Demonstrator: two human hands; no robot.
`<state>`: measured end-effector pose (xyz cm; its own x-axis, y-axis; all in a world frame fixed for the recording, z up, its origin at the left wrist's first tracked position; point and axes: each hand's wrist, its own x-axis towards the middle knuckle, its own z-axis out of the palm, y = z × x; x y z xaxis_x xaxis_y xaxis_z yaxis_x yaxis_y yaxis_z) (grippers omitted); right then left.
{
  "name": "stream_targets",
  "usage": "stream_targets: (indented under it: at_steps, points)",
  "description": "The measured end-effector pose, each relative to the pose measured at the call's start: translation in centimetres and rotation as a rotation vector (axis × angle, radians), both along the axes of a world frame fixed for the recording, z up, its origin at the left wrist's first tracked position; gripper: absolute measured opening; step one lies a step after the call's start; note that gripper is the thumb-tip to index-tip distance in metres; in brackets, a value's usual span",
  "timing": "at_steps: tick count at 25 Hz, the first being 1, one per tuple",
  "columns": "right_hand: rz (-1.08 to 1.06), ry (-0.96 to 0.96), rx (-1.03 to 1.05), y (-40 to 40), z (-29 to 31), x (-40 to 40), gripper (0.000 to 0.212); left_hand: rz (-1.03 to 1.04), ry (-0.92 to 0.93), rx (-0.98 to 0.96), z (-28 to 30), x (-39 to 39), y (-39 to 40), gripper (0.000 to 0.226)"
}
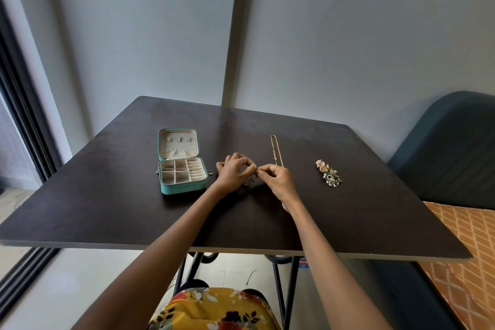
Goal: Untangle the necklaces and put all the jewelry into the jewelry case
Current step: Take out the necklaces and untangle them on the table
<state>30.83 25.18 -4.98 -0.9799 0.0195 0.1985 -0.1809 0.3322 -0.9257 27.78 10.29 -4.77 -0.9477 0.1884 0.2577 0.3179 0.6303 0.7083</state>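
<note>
Both the left hand (pixel 234 169) and the right hand (pixel 276 178) pinch a thin necklace (pixel 249 181) in a curled grip above the dark surface (pixel 134 209), near the open case (pixel 182 166).

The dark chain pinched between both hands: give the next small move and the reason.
Probably ease the two hands slowly apart to work the knot loose. The left hand and right hand both pinch the dark chain, which hangs bunched between them above the table. The gold necklace already lies straight; the open jewelry case waits to the left.
</note>
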Motion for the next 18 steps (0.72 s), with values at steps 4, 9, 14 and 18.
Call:
stream_targets:
  at_steps: [4, 9, 14, 18]
  points:
    - [-0.036, 0.015, -0.035, 0.07, 0.14, 0.02, 0.006, -0.021, -0.019, 0.014, 0.01, 0.10, -0.11, 0.023]
    - [-0.044, 0.013, -0.040, 0.09, 0.15, -0.12, 0.008, -0.106, -0.066, 0.098, 0.27, 0.20, -0.54, 0.016]
    - [-0.035, 0.022, -0.005, 0.24, -0.12, -0.27, 0.007, -0.072, -0.030, 0.136, 0.29, 0.45, -0.49, 0.010]
    - [-0.027, 0.046, 0.013, 0.16, -0.17, -0.22, 0.007, -0.014, -0.019, 0.098, 0.28, 0.38, -0.16, 0.013]
